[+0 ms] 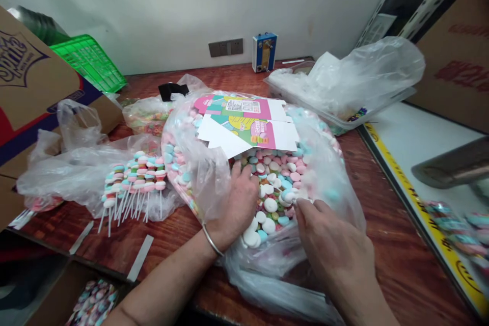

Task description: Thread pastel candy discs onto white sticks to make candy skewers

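Note:
A large clear plastic bag of pastel button-shaped candies (280, 191) lies opened out on the table. My left hand (239, 198), with a bangle at the wrist, reaches into the candies, its fingers bent close together and the tips hidden. To its right, my right hand (332, 234) pinches at the edge of the pile; a small white bit shows at its fingertips, too small to name. Beyond both hands, a printed pink, green and white card (248, 125) rests on the bag. Several candy skewers (135, 175) on white sticks lie at the left on plastic.
A Sprite carton (38, 91) and a green basket (89, 61) stand at the left. At the back are a small blue device (264, 52) and a clear tub (344, 117) with plastic bags. A box of wrapped candies (93, 300) sits below the table's front edge.

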